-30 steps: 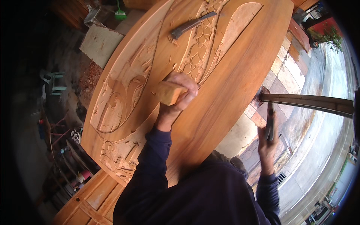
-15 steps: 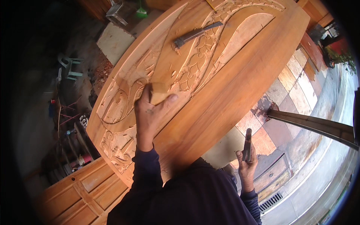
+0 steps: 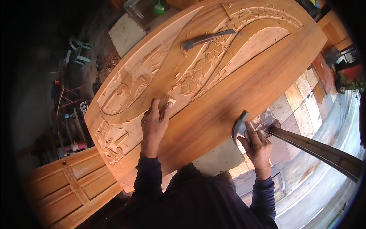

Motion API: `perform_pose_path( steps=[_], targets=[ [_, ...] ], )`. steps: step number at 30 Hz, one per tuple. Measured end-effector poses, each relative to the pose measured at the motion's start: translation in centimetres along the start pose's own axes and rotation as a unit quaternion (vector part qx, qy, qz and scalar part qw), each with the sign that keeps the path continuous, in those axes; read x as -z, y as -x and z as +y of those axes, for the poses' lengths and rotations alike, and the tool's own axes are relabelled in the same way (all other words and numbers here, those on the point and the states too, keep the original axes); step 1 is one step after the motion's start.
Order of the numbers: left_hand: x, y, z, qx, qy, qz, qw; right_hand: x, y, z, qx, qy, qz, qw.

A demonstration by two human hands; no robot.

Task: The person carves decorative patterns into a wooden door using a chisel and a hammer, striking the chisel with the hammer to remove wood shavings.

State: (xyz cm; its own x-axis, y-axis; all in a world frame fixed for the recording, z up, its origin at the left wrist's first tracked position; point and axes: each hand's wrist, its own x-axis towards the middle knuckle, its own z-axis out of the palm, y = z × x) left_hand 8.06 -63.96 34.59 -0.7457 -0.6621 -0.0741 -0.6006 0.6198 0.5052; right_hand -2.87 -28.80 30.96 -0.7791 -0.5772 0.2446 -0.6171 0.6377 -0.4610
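Note:
A large carved wooden panel (image 3: 232, 95) spreads out in front of me, with scrolls and scale-like patterns cut into it. My left hand (image 3: 153, 129) rests over the plain band beside the carving, its fingers closed around a small pale wooden block (image 3: 169, 100). At the panel's near right edge, my right hand (image 3: 258, 150) grips a claw hammer (image 3: 240, 125) close to its dark metal head; the fingers hide much of the rest. Farther off, a dark chisel-like tool (image 3: 207, 39) lies across the carving, touched by neither hand.
A yellow pencil (image 3: 226, 12) lies at the panel's far side, and wood chips are scattered over the carving. A paneled wooden door (image 3: 72, 187) is at lower left. On the right a metal post (image 3: 312, 147) slants above the tiled floor. A pale green plastic chair (image 3: 80, 49) stands at left.
My right hand has brought the hammer up and inward to the panel's edge. My left hand has shifted slightly nearer and turned the block, which now shows less of its face.

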Motion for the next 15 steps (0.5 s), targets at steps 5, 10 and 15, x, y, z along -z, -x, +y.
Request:
perform_pose_path(
  steps=[5, 10, 15],
  targets=[
    [-1.7, 0.6, -0.1, -0.038, -0.065, 0.026, 0.997, -0.1, -2.2, 1.0, 0.021, 0.035, -0.021, 0.999],
    [-1.6, -2.1, -3.6, -0.088, -0.085, 0.075, 0.99, -0.7, -3.0, 1.0, -0.004, 0.044, -0.002, 0.999],
    [-1.4, -5.2, -1.5, -0.109, -0.055, 0.076, 0.99, -0.8, -3.3, 0.2, -0.016, 0.048, -0.019, 0.999]
  ],
)
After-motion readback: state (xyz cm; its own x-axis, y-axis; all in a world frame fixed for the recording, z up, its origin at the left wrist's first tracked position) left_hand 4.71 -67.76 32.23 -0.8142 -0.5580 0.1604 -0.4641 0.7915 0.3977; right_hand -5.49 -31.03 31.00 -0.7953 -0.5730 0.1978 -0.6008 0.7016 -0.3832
